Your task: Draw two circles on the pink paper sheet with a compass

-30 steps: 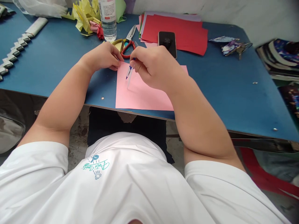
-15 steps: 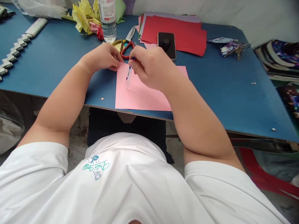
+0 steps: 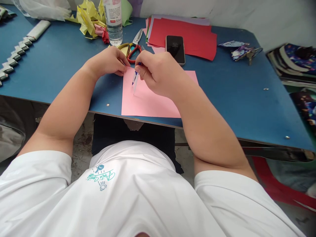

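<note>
A pink sheet of paper [image 3: 153,102] lies at the near edge of the blue table. My right hand [image 3: 154,69] grips the top of a blue and white drawing compass [image 3: 135,79] over the sheet's left half. One thin leg points down at the paper, while the blue leg sits a little higher beside it. At the sheet's far left corner is my left hand [image 3: 113,61], its fingers closed together on that corner. Just beyond both hands lie scissors [image 3: 134,49] with red and yellow handles, partly hidden by the left hand.
Behind the hands stand a water bottle [image 3: 114,24] and crumpled yellow paper [image 3: 89,19]. A phone [image 3: 175,49] overlaps stacked red paper [image 3: 197,39]. Keys [image 3: 250,56] lie at the right, and a folded paper strip [image 3: 18,49] runs along the left.
The compass has turned slightly in my right hand, its blue leg shifting a little to the left. My left hand stays on the paper's corner.
</note>
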`<state>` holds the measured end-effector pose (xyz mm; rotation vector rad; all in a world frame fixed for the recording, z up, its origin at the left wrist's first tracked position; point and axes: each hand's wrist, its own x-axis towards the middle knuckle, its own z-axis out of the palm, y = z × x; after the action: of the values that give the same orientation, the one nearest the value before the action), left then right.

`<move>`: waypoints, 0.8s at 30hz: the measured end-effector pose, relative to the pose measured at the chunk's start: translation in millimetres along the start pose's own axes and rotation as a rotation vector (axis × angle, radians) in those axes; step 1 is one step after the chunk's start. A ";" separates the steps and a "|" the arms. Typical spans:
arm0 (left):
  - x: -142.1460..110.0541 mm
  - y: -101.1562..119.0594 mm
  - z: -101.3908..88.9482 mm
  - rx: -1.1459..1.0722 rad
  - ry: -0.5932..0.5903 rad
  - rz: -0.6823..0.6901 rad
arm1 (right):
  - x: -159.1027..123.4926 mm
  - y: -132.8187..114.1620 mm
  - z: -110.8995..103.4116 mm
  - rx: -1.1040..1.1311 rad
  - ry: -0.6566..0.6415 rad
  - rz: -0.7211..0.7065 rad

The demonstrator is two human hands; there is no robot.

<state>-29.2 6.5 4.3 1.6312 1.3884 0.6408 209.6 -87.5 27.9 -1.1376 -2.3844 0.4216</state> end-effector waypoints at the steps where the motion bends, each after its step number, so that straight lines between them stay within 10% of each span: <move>1: 0.1 -0.1 -0.3 -0.003 -0.002 0.001 | -0.1 -0.4 -0.1 -0.003 0.008 -0.003; 24: 5.2 -5.4 -1.8 -0.039 -0.010 0.012 | 2.2 8.4 2.7 -0.018 0.056 -0.015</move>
<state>-32.2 11.9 -0.3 1.6103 1.3520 0.6619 212.4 -80.8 22.4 -1.1238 -2.3518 0.3594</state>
